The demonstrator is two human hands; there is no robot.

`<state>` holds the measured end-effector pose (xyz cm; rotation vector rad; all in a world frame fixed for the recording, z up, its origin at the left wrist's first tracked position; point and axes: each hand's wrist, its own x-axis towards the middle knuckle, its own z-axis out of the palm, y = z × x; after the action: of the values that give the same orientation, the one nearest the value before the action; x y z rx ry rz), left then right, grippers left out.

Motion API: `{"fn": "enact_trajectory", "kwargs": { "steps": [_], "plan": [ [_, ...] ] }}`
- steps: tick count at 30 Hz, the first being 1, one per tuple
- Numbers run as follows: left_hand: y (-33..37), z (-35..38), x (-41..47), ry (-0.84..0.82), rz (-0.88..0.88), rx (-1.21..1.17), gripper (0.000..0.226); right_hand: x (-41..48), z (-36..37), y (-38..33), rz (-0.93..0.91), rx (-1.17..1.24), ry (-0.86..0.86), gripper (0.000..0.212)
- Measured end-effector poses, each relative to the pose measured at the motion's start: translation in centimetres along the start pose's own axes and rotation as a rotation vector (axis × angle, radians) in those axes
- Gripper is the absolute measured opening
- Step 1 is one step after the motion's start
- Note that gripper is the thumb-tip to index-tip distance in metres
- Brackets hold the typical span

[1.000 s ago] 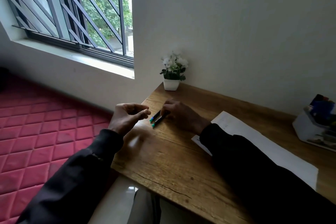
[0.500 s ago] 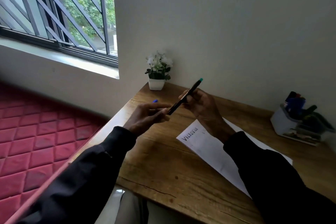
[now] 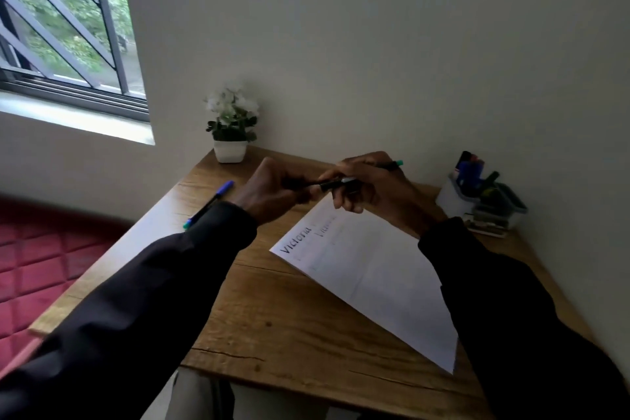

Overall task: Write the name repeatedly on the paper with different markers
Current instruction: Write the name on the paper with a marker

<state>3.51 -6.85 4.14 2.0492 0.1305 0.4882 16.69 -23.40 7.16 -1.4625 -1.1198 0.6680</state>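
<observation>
A white sheet of paper lies slanted on the wooden desk, with "Victoria" written at its far left corner and a fainter second word beside it. Both hands meet above the sheet's far corner. My right hand grips a dark marker with a green end. My left hand pinches the marker's other end, where a cap seems to sit; blur hides the detail. A second marker with a blue cap lies on the desk to the left, partly under my left sleeve.
A small white pot with white flowers stands at the desk's far left corner. A holder with several markers sits at the far right against the wall. A window is at the upper left, red quilted flooring below it.
The green-ended marker was picked up from the desk by my right hand and brought over the paper. My left hand came in and now grips its other end. The blue-capped marker stayed on the desk.
</observation>
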Motion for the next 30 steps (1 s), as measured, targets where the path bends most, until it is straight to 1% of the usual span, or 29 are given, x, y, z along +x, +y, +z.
{"fn": "enact_trajectory", "kwargs": {
  "steps": [2,4,7,10,11,13,16,18,22,24,30],
  "plan": [
    [0.4,0.3,0.6,-0.013,-0.013,0.006,0.020,-0.5,-1.1,-0.4,0.016,-0.003,-0.027,0.038],
    [-0.1,-0.4,1.0,0.005,-0.055,0.037,0.020,-1.7,-2.7,-1.0,0.031,0.033,-0.012,0.040],
    [-2.6,-2.3,1.1,0.050,-0.154,0.027,0.002,-3.6,-5.8,-0.9,0.034,0.050,0.156,0.040],
    [-4.4,-2.0,1.2,0.073,-0.204,-0.026,0.013,-3.8,-6.6,1.8,0.025,0.069,0.283,0.033],
    [-4.8,-1.3,1.4,0.056,-0.223,-0.032,0.013,-3.6,-6.4,3.0,0.032,0.035,0.288,0.029],
    [-5.0,0.3,2.1,-0.001,-0.245,0.015,0.011,-2.9,-5.9,5.3,0.062,-0.113,0.268,0.022],
    [-5.9,2.0,3.2,-0.078,-0.218,0.130,0.010,-1.8,-5.3,8.3,0.051,-0.227,0.381,0.009],
    [-6.6,2.3,3.5,-0.108,-0.210,0.174,0.016,-1.3,-5.0,9.9,0.044,-0.260,0.442,0.013],
    [-7.6,2.6,3.6,-0.106,-0.162,0.200,0.019,-1.1,-4.6,11.6,0.065,-0.236,0.412,0.006],
    [-7.8,2.7,3.7,-0.114,-0.160,0.187,0.019,-1.1,-4.6,12.0,0.049,-0.250,0.386,0.006],
    [-7.8,2.8,3.8,-0.133,-0.141,0.198,0.021,-1.0,-4.4,12.2,0.069,-0.318,0.393,0.010]
  ]
}}
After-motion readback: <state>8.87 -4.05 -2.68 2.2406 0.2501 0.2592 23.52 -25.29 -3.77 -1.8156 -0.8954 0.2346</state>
